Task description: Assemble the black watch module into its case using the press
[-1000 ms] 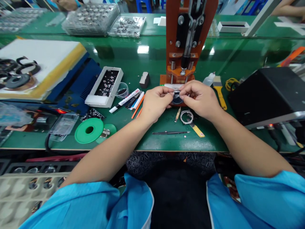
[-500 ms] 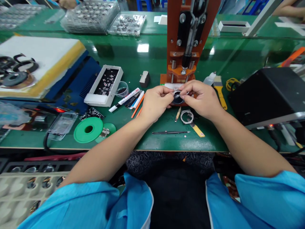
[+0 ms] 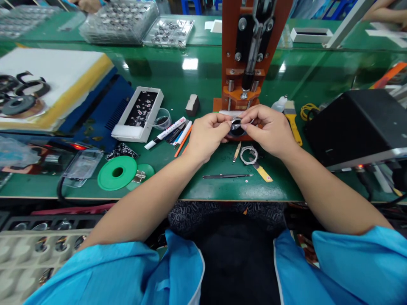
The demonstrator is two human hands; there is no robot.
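Observation:
Between the fingertips of both hands is a small round silver-rimmed watch part, dark in the middle and partly covered by fingers. My left hand pinches it from the left, and my right hand pinches it from the right. Just behind stands an orange hand press, the hands being low at its base. Nearer to me lie a silver watch case ring, a small wooden-handled tool, a yellow-handled blade and dark tweezers.
To the left are markers, a white box of small parts, a clear cup, a green spool and a blue machine. A yellow brush and a black box-shaped device stand at right. Parts trays lie behind.
My fingers have shifted slightly on the watch part, whose angle looks a little different. The whole view has moved a few pixels; the tools on the bench lie as before.

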